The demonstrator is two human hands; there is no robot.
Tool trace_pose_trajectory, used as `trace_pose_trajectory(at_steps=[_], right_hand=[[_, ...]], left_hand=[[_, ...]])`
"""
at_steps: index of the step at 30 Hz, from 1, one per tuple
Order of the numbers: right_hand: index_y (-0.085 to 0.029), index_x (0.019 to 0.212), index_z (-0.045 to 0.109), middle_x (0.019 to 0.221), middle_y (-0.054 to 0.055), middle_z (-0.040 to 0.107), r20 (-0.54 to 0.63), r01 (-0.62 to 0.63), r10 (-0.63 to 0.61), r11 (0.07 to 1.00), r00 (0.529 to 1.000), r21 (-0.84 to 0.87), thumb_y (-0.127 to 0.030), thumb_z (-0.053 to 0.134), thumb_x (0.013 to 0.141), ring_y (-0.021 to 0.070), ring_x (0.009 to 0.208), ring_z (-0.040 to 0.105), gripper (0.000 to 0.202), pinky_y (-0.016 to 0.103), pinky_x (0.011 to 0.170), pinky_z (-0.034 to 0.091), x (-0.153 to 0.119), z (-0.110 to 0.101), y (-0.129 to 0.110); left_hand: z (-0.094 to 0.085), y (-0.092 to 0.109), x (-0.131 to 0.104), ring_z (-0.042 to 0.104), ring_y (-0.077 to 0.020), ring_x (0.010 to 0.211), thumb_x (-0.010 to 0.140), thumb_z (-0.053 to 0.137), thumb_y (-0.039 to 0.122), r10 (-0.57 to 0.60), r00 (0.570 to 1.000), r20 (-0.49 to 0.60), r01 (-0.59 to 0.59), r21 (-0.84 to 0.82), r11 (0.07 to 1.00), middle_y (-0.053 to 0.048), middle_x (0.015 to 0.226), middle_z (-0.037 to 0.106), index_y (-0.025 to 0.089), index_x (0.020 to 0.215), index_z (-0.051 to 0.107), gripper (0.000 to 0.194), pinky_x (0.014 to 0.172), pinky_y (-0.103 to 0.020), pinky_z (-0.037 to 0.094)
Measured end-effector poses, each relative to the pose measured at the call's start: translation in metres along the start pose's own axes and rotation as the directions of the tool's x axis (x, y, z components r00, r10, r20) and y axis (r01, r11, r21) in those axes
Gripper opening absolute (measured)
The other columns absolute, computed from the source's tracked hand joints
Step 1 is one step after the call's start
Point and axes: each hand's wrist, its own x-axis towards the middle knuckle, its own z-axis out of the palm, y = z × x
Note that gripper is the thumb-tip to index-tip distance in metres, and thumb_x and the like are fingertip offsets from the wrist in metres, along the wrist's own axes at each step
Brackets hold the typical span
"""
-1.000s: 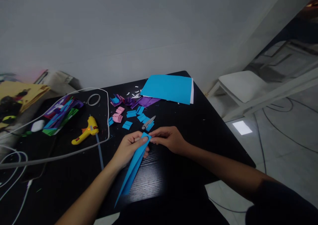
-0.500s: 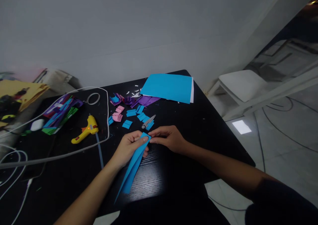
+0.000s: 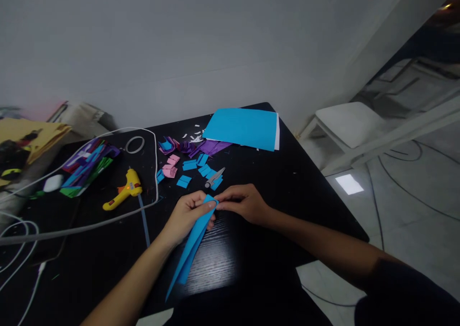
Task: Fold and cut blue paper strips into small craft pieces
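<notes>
A long folded strip of blue paper [image 3: 192,249] hangs at a slant over the near side of the table. My left hand [image 3: 189,215] is closed around its upper end, thumb on top and fingers beneath. At the same end, my right hand [image 3: 244,203] pinches the paper's corner between thumb and fingertips. Just beyond my hands lie scissors [image 3: 214,178], their handles partly out of sight, on small blue paper pieces [image 3: 204,170]. Folded pink pieces [image 3: 170,167] sit to the left of these.
A yellow glue gun [image 3: 125,190] lies left, near a white cable [image 3: 157,172]. Blue sheets [image 3: 240,127] rest at the back over white paper. Purple paper [image 3: 212,147], white scraps [image 3: 197,137] and a bundle of coloured strips [image 3: 88,165] are also on the black table [image 3: 287,206].
Both hands keep their hold on the blue paper at nearly the same spot. The strip's two lower layers have come slightly closer together. The view has shifted a little.
</notes>
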Motion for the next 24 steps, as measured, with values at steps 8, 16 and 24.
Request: trace_pose_trajectory(at_steps=[8, 16, 24], right_hand=[[-0.023, 0.096, 0.085, 0.092, 0.005, 0.082, -0.002, 0.011, -0.011, 0.998, 1.0, -0.054, -0.032, 0.088, 0.078, 0.0179, 0.08, 0.077, 0.02, 0.026, 0.071, 0.059, -0.0008, -0.0016, 0.0009], [-0.022, 0.097, 0.085, 0.093, 0.006, 0.082, 0.003, 0.006, -0.006, 0.999, 1.0, -0.054, -0.033, 0.086, 0.079, 0.0184, 0.08, 0.077, 0.021, 0.027, 0.072, 0.059, -0.0006, -0.0027, 0.0019], [-0.022, 0.096, 0.085, 0.092, 0.005, 0.082, 0.005, -0.021, 0.021, 0.999, 1.0, -0.041, -0.033, 0.087, 0.078, 0.0187, 0.08, 0.078, 0.021, 0.027, 0.073, 0.06, -0.0004, -0.0024, 0.0]], left_hand=[[0.0024, 0.0006, 0.0025, 0.059, -0.0087, 0.05, 0.065, 0.092, 0.046, -0.002, 0.996, -0.089, 0.004, 0.024, 1.0, 0.003, 0.062, 0.063, 0.014, 0.073, 0.071, 0.039, 0.052, -0.022, 0.056], [0.0062, 0.002, 0.0007, 0.056, -0.0086, 0.047, 0.062, 0.092, 0.048, -0.018, 0.993, -0.115, 0.02, 0.021, 1.0, 0.002, 0.057, 0.062, 0.015, 0.069, 0.071, 0.04, 0.046, -0.018, 0.048], [0.0088, 0.002, -0.0008, 0.056, -0.0085, 0.046, 0.063, 0.091, 0.05, -0.013, 0.993, -0.117, 0.015, 0.015, 1.0, 0.002, 0.056, 0.063, 0.014, 0.069, 0.07, 0.042, 0.045, -0.018, 0.045]])
